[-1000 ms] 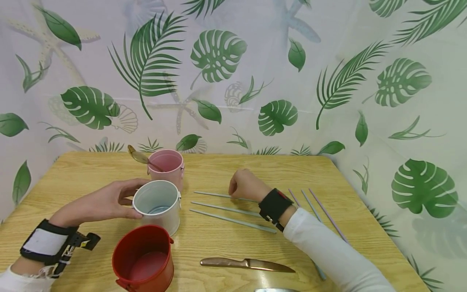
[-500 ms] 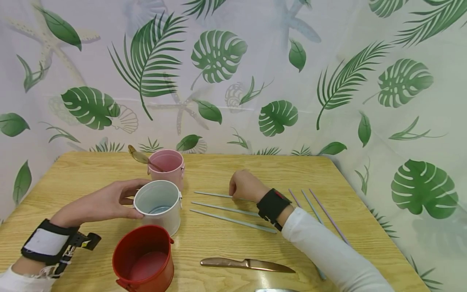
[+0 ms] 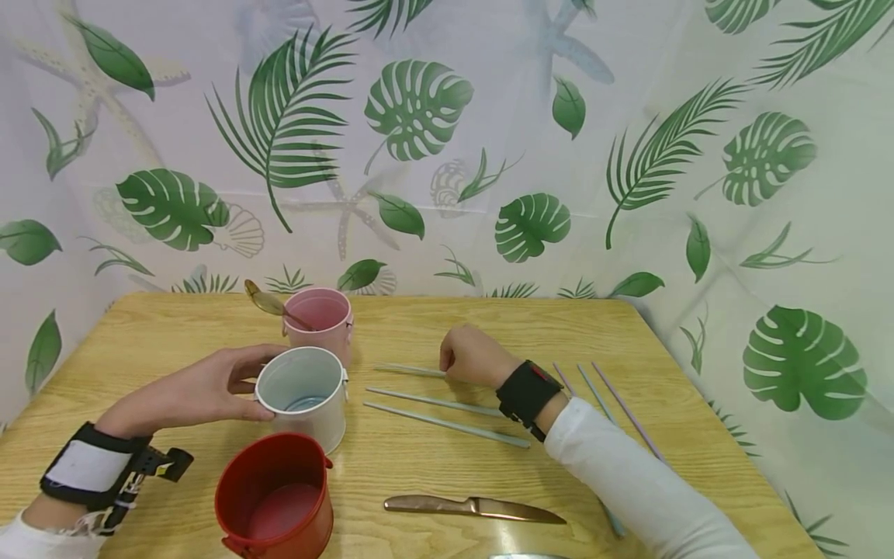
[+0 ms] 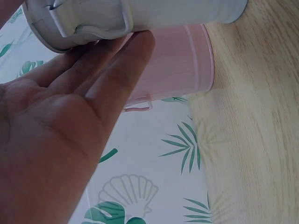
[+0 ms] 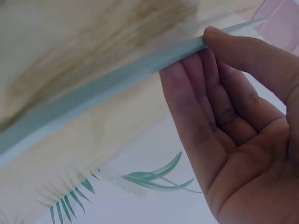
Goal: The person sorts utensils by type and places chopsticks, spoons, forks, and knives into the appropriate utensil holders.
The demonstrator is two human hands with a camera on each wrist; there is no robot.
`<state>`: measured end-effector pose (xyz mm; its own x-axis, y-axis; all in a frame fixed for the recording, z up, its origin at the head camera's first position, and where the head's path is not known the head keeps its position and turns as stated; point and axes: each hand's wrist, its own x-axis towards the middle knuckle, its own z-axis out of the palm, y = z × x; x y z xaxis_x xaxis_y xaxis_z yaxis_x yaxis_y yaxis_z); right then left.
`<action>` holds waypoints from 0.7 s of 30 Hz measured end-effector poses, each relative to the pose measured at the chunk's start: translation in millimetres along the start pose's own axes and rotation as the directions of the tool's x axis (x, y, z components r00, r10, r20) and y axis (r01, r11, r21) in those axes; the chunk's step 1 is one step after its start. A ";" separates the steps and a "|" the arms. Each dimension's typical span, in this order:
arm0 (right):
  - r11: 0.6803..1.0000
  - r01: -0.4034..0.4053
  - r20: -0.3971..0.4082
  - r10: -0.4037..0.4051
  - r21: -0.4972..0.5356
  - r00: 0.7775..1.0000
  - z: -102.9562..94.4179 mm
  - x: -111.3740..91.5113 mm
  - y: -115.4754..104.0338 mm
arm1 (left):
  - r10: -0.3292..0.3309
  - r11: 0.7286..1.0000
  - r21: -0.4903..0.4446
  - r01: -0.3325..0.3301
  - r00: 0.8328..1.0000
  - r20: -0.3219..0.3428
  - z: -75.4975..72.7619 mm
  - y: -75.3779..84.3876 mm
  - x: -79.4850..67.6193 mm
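My left hand [image 3: 195, 390] holds a small white bucket [image 3: 317, 427] by its left side, thumb near the rim at the front and fingers behind. In the left wrist view, fingertips [image 4: 142, 44] lie against the bucket's wall. My right hand [image 3: 478, 357] pinches a pale green chopstick [image 5: 107, 88] between thumb and fingers over the middle of the table. The far end of that chopstick points at the pink bucket [image 3: 321, 341]. Two more pale green chopsticks [image 3: 447, 423] lie side by side in front of the right hand.
A red bucket [image 3: 314, 516] stands nearest me on the left. A spoon [image 3: 265, 297] leans in the pink bucket. A knife [image 3: 475, 506] lies at the front, with a metal edge [image 3: 528, 556] below it. Purple and blue chopsticks [image 3: 628, 411] lie at right, partly under my sleeve.
The left end of the pinched chopstick has shifted slightly to the right. Both hands have stayed nearly in place, and the buckets have not moved.
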<state>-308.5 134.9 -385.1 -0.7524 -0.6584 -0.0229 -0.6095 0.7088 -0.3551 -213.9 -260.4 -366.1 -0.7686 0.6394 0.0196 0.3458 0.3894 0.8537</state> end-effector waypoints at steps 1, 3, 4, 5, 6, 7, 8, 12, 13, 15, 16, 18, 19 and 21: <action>1.000 0.001 -0.003 -0.001 0.001 1.000 -0.8 -0.5 0.5 | 0.001 1.000 0.001 -0.001 1.000 -0.001 0.1 -0.3 0.0; 1.000 -0.002 -0.011 0.002 0.005 1.000 -2.6 -1.4 1.3 | 0.002 1.000 0.001 -0.002 1.000 -0.002 0.3 -0.5 0.0; 1.000 -0.004 -0.014 0.004 0.008 1.000 -3.4 -1.8 1.3 | 0.003 1.000 0.001 -0.003 1.000 -0.002 0.4 -0.5 0.0; 1.000 -0.007 -0.017 0.007 0.015 1.000 -4.3 -2.2 1.4 | 0.004 1.000 0.000 -0.004 1.000 -0.002 0.4 -0.5 0.0; 1.000 -0.013 -0.018 0.013 0.024 1.000 -5.1 -2.5 1.3 | 0.004 1.000 0.001 -0.004 1.000 -0.003 0.6 -0.7 0.3; 0.999 -0.016 -0.018 0.017 0.034 1.000 -6.2 -2.5 1.1 | 0.004 1.000 0.002 -0.004 1.000 -0.003 0.4 -0.6 0.2; 0.999 -0.021 -0.020 0.022 0.044 1.000 -7.5 -2.6 0.6 | 0.005 1.000 0.002 -0.005 1.000 -0.002 0.2 -0.6 0.2; 0.997 -0.023 -0.039 0.026 0.074 0.999 -12.0 -2.1 -0.7 | 0.004 1.000 0.007 -0.004 1.000 -0.003 0.1 -0.6 0.1; 0.997 -0.017 -0.046 0.020 0.075 0.999 -12.9 -1.6 -0.6 | 0.004 1.000 0.008 -0.004 1.000 -0.003 0.1 -0.5 0.1; 0.997 -0.014 -0.060 0.019 0.081 0.998 -15.2 -0.9 -1.3 | 0.004 1.000 0.009 -0.004 1.000 -0.004 0.1 -0.6 0.0; 0.997 -0.014 -0.068 0.020 0.080 0.997 -16.1 -0.6 -1.8 | 0.004 1.000 0.008 -0.004 1.000 -0.004 0.2 -0.5 -0.2; 0.996 -0.016 -0.087 0.024 0.087 0.996 -18.1 -0.7 -2.9 | 0.004 1.000 0.010 -0.004 1.000 -0.004 0.3 -0.1 -0.4; 0.995 -0.019 -0.096 0.029 0.096 0.995 -19.4 -1.0 -3.8 | 0.005 1.000 0.010 -0.005 1.000 -0.004 0.5 0.1 -0.5; 0.993 -0.025 -0.115 0.039 0.116 0.993 -21.9 -1.4 -4.9 | 0.002 1.000 0.011 -0.002 1.000 -0.006 0.8 0.7 -0.7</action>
<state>-309.9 138.0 -362.9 -0.7992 -0.5969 0.0708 -0.5570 0.6911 -0.4606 -212.7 -260.0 -365.9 -0.7710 0.6363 0.0245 0.3534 0.3956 0.8477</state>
